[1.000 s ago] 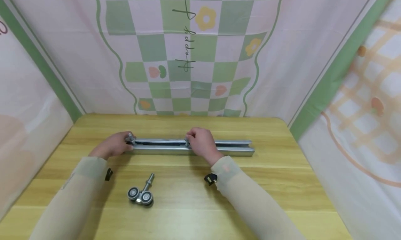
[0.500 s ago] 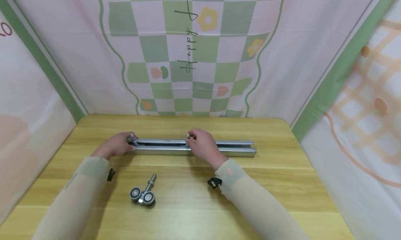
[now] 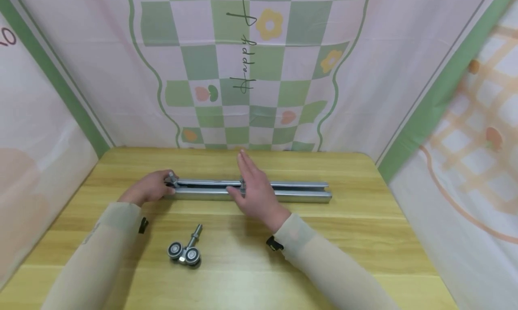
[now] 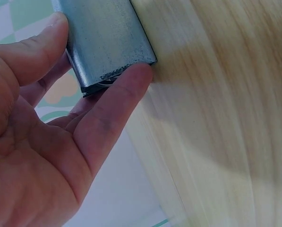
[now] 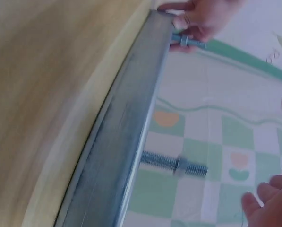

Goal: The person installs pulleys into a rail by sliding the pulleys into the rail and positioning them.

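A silver metal channel rail lies across the table, its slot facing up. My left hand holds its left end, thumb and fingers around the end in the left wrist view, where the rail shows its side. One threaded bolt with a nut stands out of the slot by the left hand. A second bolt stands up near the rail's middle. My right hand is beside that middle bolt with its fingers extended, gripping nothing; in the right wrist view its fingers are apart from the bolt.
A loose roller trolley with wheels and a threaded stem lies on the wooden table in front of the rail, between the forearms. A patterned cloth hangs behind the table, with more cloth at both sides.
My right hand has let go of the middle bolt and straightened its fingers. The left hand stays at the rail's left end. Rail and loose trolley keep their places on the table.
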`<control>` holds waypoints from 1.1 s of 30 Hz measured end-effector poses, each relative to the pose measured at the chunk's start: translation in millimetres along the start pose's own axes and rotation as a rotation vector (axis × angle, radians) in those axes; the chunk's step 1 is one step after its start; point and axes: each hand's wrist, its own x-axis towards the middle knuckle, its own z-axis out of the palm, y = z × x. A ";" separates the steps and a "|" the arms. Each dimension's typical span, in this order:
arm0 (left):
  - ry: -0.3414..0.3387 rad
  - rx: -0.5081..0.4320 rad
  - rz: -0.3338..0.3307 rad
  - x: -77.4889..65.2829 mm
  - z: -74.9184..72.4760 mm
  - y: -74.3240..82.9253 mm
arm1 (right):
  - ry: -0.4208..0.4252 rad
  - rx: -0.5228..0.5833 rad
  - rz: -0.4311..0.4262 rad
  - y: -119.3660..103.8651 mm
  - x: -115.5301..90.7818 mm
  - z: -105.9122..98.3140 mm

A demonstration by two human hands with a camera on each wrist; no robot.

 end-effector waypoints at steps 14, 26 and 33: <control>0.002 -0.004 -0.012 1.4 0.6 -1.5 | -0.295 0.083 0.039 -35.2 -21.9 31.6; 0.003 -0.006 -0.016 1.6 -0.1 0.5 | -0.542 0.402 0.458 -45.2 -23.7 47.8; -0.004 -0.008 0.019 0.6 -2.1 -0.9 | -0.492 0.805 0.638 -54.1 -27.0 56.2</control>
